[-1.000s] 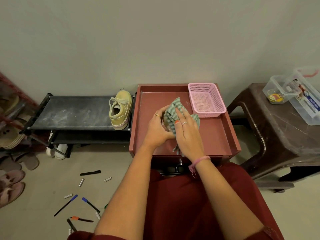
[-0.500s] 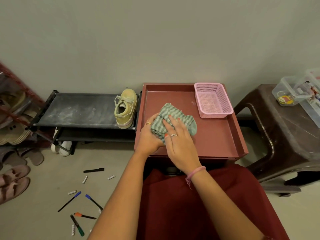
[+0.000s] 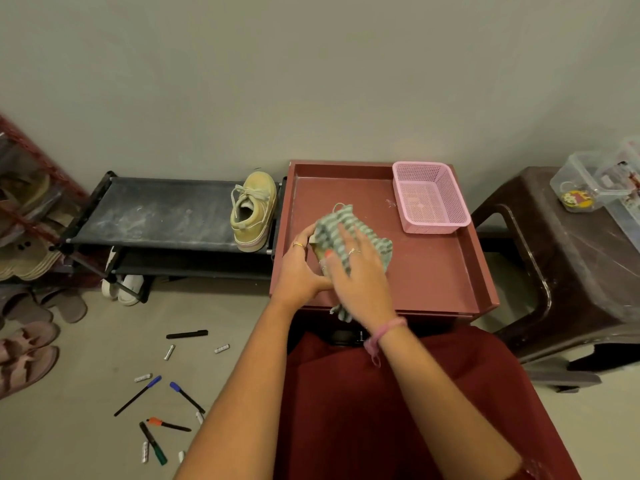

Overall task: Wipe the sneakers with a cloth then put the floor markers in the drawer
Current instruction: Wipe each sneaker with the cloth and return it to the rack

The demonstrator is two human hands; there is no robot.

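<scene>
Change: since half a second ago the right hand (image 3: 360, 271) has slid a little over the cloth (image 3: 341, 233), which now bunches up higher toward the back of the red counter (image 3: 433, 271); the left hand (image 3: 299, 268) has barely shifted.
Right grip: fingers spread flat, pressing the green striped cloth down on whatever lies under it; a tail of cloth hangs over the counter's front edge.
Left grip: curled round the left side of the covered bundle, holding it; a sliver of tan shows under the cloth, though I cannot tell whether it is a shoe.
Cloth: near the middle of the counter, left of the pink basket (image 3: 431, 202), which sits in the counter's far right corner.
Sneaker: one yellow sneaker (image 3: 254, 211) stands on the black shoe rack (image 3: 156, 213) just left of the counter, at the rack's right end.
Markers: the floor markers (image 3: 159, 407) lie scattered on the floor, left of and nearer than the counter, with loose caps among them.
Other: a brown stool (image 3: 561, 258) stands right of the counter, carrying clear plastic boxes (image 3: 599, 181).
</scene>
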